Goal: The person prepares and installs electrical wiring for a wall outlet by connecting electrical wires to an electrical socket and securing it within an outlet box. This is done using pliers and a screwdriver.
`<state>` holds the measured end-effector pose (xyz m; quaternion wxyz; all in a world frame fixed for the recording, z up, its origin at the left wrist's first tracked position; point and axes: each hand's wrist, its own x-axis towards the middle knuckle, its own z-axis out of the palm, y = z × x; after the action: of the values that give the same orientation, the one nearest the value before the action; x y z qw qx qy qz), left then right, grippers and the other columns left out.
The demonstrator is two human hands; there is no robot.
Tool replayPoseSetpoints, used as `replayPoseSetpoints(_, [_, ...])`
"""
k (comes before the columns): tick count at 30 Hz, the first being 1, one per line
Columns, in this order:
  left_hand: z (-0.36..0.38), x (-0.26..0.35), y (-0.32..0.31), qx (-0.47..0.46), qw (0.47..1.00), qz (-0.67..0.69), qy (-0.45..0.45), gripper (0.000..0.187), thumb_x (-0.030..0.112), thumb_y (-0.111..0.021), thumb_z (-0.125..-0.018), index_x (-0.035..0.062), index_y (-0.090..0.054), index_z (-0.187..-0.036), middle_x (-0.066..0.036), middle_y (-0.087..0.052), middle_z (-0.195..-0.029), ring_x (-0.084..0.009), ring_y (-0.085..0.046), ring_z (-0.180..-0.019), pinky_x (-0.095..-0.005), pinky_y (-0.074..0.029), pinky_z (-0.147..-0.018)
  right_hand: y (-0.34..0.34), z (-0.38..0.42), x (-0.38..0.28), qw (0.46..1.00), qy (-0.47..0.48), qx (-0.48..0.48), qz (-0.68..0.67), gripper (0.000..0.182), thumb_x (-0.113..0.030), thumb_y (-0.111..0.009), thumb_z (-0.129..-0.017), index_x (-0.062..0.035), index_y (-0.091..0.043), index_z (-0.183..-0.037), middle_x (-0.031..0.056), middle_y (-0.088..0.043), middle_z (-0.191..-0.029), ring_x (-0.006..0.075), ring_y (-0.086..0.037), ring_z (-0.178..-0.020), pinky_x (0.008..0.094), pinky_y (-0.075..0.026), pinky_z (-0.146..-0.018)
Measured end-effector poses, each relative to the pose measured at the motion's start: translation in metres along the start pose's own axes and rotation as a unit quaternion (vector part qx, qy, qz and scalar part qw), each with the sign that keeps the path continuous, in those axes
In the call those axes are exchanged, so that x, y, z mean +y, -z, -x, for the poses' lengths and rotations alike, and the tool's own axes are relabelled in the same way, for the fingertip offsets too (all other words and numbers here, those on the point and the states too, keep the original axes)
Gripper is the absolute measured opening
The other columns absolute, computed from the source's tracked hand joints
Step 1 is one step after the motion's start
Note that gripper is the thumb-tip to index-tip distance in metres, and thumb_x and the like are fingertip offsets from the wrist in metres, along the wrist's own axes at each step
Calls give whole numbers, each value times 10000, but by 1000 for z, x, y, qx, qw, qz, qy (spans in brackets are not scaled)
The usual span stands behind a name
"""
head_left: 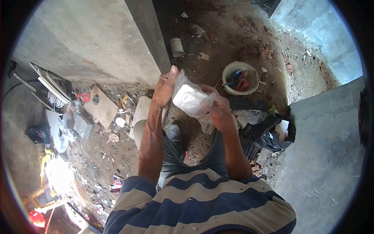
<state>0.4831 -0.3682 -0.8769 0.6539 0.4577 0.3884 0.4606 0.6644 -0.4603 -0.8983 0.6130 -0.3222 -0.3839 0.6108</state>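
Observation:
A clear plastic bag (199, 112) is stretched between my two hands, above the dirt floor. Inside it lies a white, box-shaped item (188, 97); its exact kind does not show through the plastic. My left hand (166, 86) pinches the bag's upper left edge, thumb on top. On the other side, my right hand (220, 113) has its fingers closed on the bag's right end.
A white bucket (229, 91) with pliers and other hand tools stands ahead to the right. Black plastic bags (269, 141) lie near the right wall. Boards (100, 106), wire coils (57, 98) and rubble line the left. A pipe piece (177, 47) lies beyond the wall end.

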Motion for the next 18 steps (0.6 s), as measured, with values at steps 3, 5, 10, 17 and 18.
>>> replayPoseSetpoints(3, [0, -8, -6, -75, 996, -39, -8, 432, 438, -607, -936, 39, -675, -785, -8, -635, -683, -67, -558, -613, -239, -451, -565, 12, 0, -5, 982, 39, -30, 180, 236, -81, -663, -854, 30, -639, -1061, 105, -550, -1268, 173, -582, -1060, 307, -495, -840])
replayPoseSetpoints(5, [0, -14, -8, -105, 993, -55, 0, 397, 399, -652, -915, 29, -668, -771, -13, -631, -667, -75, -567, -601, -231, -457, -557, 14, 1, -10, 956, 71, -38, 282, 179, -56, -656, -841, 17, -653, -1004, 118, -542, -1282, 184, -588, -1048, 309, -501, -810])
replayPoseSetpoints(10, [-8, -25, -6, -8, 1000, -24, 12, 390, 403, -632, -930, 55, -671, -759, 19, -562, -588, -47, -493, -524, -212, -390, -507, 2, 13, -13, 866, 186, -49, 462, 143, -40, -677, -774, -1, -639, -907, 141, -531, -1285, 288, -534, -1151, 383, -429, -946])
replayPoseSetpoints(17, [-9, -23, -9, 43, 994, -64, -77, 402, 410, -585, -957, 71, -619, -744, 41, -484, -576, -43, -410, -522, -227, -309, -488, -4, 22, -19, 895, 180, -58, 405, 121, -91, -684, -793, -10, -638, -870, 146, -524, -1272, 322, -478, -1203, 407, -380, -998])
replayPoseSetpoints(18, [-10, -23, -11, 43, 994, -64, -76, 402, 410, -585, -957, 71, -619, -744, 41, -484, -576, -43, -410, -522, -227, -309, -488, -5, 21, -18, 895, 194, -72, 396, 115, -100, -681, -804, -7, -631, -851, 148, -521, -1273, 324, -475, -1203, 409, -381, -996])
